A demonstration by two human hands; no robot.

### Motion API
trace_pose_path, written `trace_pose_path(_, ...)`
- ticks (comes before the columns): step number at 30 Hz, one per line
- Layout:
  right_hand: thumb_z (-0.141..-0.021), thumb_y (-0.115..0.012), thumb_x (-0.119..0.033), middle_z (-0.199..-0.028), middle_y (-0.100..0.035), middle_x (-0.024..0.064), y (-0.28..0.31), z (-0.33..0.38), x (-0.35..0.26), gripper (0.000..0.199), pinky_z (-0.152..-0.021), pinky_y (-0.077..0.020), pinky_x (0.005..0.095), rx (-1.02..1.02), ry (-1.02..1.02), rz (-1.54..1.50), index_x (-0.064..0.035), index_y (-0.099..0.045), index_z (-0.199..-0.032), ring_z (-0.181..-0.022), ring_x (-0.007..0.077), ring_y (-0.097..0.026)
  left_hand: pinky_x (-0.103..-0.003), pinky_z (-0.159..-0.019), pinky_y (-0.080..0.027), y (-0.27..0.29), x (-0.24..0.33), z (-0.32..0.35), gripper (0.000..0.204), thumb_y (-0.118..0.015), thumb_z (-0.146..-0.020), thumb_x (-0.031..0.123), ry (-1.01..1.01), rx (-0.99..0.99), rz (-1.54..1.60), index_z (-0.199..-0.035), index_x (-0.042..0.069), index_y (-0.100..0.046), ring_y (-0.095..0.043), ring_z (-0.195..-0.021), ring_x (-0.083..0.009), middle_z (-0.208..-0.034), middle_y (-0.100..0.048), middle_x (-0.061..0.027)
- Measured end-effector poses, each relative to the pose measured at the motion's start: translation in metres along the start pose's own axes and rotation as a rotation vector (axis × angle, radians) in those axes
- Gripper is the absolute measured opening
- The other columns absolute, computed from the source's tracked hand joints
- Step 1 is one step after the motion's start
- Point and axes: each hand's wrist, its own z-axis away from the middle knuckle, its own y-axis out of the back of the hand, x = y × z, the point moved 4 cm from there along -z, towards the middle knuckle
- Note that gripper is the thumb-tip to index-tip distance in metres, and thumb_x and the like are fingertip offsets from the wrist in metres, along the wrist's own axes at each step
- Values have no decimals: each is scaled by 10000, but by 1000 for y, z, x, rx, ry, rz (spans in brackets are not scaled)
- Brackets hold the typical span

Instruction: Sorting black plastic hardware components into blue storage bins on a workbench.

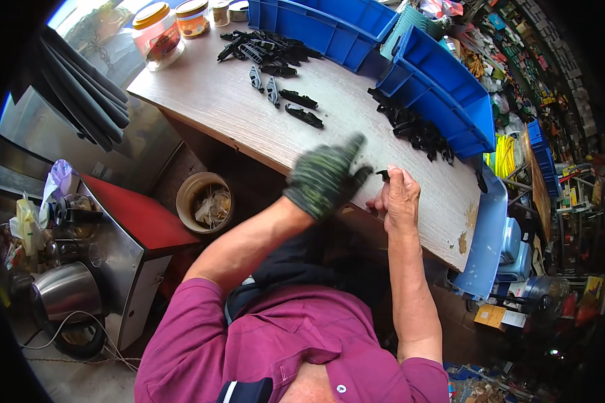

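Note:
My left hand (pixel 324 180), in a dark green camouflage-patterned glove, hovers over the table's near edge. Its thumb and index finger are spread apart, and no object shows between them. Just to its right, my bare right hand (pixel 402 198) pinches a small black plastic part (pixel 383 174) whose tip sticks out toward the glove. Beyond the hands lie two black slotted pieces (pixel 304 116) and two grey clip-like pieces (pixel 273 92). A heap of similar black pieces (pixel 265 52) sits at the far side. Small black parts (pixel 415 129) are strewn along the right.
Blue plastic bins (pixel 444 101) line the back and right of the pale wooden table (pixel 208 87). Lidded jars (pixel 158 40) stand at its far left corner. Below are a waste bucket (pixel 183 201), a red-topped cabinet (pixel 131 211) and a metal kettle (pixel 67 292).

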Motion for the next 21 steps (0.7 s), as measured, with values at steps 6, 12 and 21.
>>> trace_pose_path(6,-998,-543,-324,-472,-325,-32,1,5,-4,330,-430,-540,338,61,5,-119,-96,-488,-766,-382,101,-381,-481,-743,-518,30,-64,-30,466,-679,-886,417,109,60,-252,-1202,78,-630,-646,-848,-356,-856,-677,-155)
trace_pose_path(12,-993,-505,-324,-481,-310,-30,-1,8,-6,310,-434,-544,357,102,-4,-143,-106,-487,-773,-401,108,-378,-507,-706,-498,25,-48,-13,255,-659,-836,251,-93,-1,-275,-1038,96,-646,-602,-899,-366,-958,-629,-149)
trace_pose_path(21,-993,-448,-339,-480,-282,-22,-1,12,-9,312,-423,-530,382,178,-26,-208,-112,-464,-779,-392,115,-334,-497,-754,-481,12,-26,-4,349,-619,-832,195,-242,38,-234,-1173,129,-650,-593,-952,-363,-997,-641,-100)
